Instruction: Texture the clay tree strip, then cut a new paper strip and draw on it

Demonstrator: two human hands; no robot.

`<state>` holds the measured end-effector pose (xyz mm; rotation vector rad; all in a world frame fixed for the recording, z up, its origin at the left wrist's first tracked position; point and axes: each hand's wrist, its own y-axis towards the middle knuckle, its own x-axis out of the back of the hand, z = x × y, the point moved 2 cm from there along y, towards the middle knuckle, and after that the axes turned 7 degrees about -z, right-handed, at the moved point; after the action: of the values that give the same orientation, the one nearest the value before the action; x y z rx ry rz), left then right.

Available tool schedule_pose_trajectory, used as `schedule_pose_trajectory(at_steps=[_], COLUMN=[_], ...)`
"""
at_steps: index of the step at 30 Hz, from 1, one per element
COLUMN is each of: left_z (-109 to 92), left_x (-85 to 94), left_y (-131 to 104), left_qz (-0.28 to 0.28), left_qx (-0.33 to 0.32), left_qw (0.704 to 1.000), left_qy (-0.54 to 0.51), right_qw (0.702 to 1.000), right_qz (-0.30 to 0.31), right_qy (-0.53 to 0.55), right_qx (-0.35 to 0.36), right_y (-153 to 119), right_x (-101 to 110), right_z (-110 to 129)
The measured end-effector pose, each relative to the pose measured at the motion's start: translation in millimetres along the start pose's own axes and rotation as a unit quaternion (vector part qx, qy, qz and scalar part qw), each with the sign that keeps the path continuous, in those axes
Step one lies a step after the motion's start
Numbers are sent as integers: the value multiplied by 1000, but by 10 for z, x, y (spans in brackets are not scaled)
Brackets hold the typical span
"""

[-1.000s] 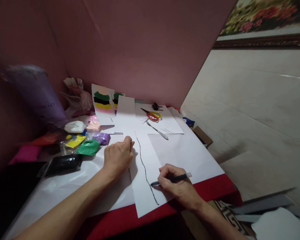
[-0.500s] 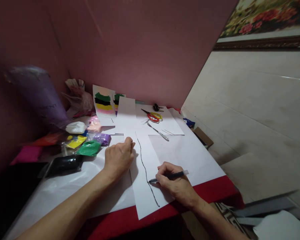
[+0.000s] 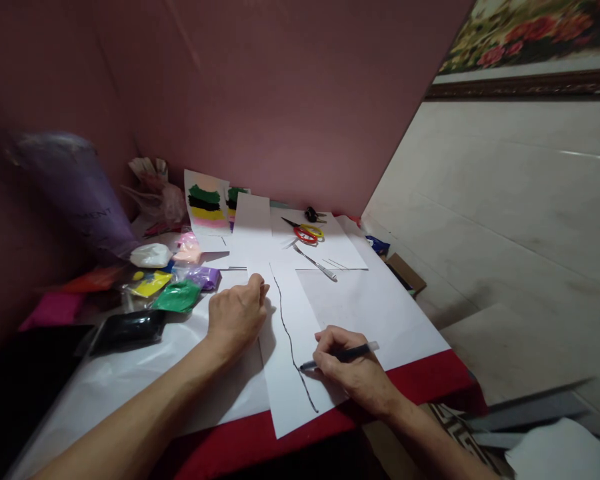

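Note:
A long white paper strip [image 3: 300, 333] lies lengthwise before me, its near end over the table's front edge. Down it runs a wavy black line [image 3: 281, 313], darker and thicker in its lower part. My right hand [image 3: 353, 363] grips a black marker [image 3: 347, 353] with a clear end; its tip touches the line below the middle. My left hand [image 3: 237, 308] is closed and rests on the strip's left edge, left of the line. Whatever its curled fingers hold, if anything, is hidden.
Scissors [image 3: 305, 231], keys [image 3: 314, 215] and a fork [image 3: 315, 262] lie on white sheets behind. Bagged coloured clay, including a green pack [image 3: 177, 296] and a black pack [image 3: 129, 332], sits at left. A painted card [image 3: 206, 203] leans by the wall.
The marker tip has slid slightly down along the black line, my right hand shifting a little with it. My left hand stays in place on the strip.

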<state>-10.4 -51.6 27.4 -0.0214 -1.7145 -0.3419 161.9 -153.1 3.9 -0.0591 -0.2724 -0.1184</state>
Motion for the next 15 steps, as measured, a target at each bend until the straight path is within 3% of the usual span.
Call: schedule_pose_trajectory(at_steps=[15], left_z=[9], left_x=[-19], left_y=[11], left_qz=[-7], left_qx=[1], left_qw=[1000], left_qy=[7], right_qw=[1000], right_qz=[-4], right_qy=[-15], right_qx=[-1], right_y=[-49], right_x=[41], right_z=[-12])
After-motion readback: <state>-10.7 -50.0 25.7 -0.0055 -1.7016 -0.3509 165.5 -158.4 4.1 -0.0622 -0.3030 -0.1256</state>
